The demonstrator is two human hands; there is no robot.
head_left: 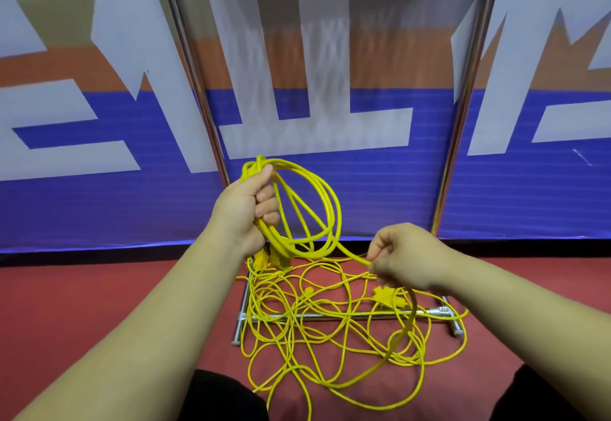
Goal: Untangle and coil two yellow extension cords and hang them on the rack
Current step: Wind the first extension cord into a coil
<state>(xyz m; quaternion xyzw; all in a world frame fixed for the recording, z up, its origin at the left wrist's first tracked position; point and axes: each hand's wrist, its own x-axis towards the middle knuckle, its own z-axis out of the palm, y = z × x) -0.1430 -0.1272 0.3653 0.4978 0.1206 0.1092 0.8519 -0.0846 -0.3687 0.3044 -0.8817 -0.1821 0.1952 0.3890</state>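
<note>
Left hand (246, 209) grips a yellow coil (310, 209); right hand (401, 257) pinches the trailing cord (401, 338) above the floor tangle (297, 321).

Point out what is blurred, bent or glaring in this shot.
Head view: the middle of the banner is smeared in vertical streaks; the rack poles splay apart toward the top, a wide-angle effect; the left hand, right hand and coil are sharp; the strand falling from the right hand is softly blurred; light is even, with small glints on the base tube.
</note>
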